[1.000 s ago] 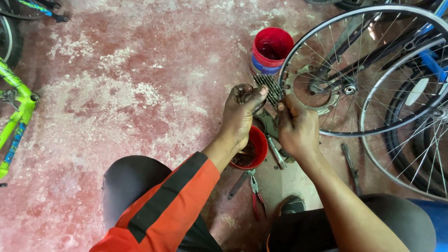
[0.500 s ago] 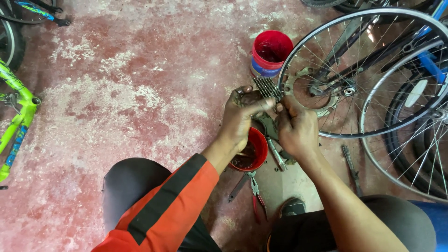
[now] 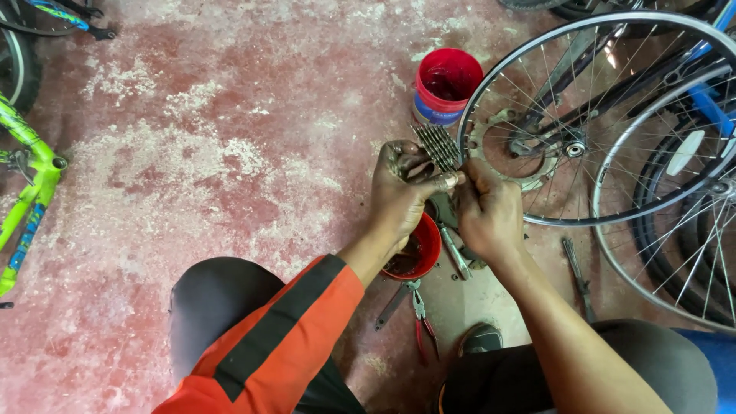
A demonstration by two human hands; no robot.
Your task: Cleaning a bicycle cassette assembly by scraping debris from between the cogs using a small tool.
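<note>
Far L edge: green bike frame (image 3: 31,199), blue patch on its tube, cut off by the frame edge; dark tyre (image 3: 15,69) above it in the top L corner.

L-centre: worn red concrete floor (image 3: 192,153), pale scuffed patches. Widest open room you have; runs from the green frame right up to your hands.

Centre: your left hand (image 3: 402,192), orange sleeve w/ black stripe. Fingers curled shut round the lower end of a stack of bike sprockets (image 3: 437,146), thumb pressed across toward your right hand. The sprocket stack is held off the floor, tilted, toothed edges showing above your fingers, just L of the wheel rim.

Below hands: small red bowl (image 3: 418,249), partly hidden by L wrist, dark residue inside. Red-handled pliers (image 3: 422,322) on the floor beneath it; grey metal tool (image 3: 454,249) just R of the bowl.

Top centre: 1 round tub (image 3: 447,84), red rim and inside, blue band lower down. Print too small to tell.

Centre-R: your right hand (image 3: 491,215), touching L hand; fingers bent tight, pinching at the stack's base. What's in the grip is hidden.

R side: spoked wheel (image 3: 613,115), rim close to your R knuckles; 2nd wheel (image 3: 682,253) overlaps it at the R edge. Tight room here.
</note>
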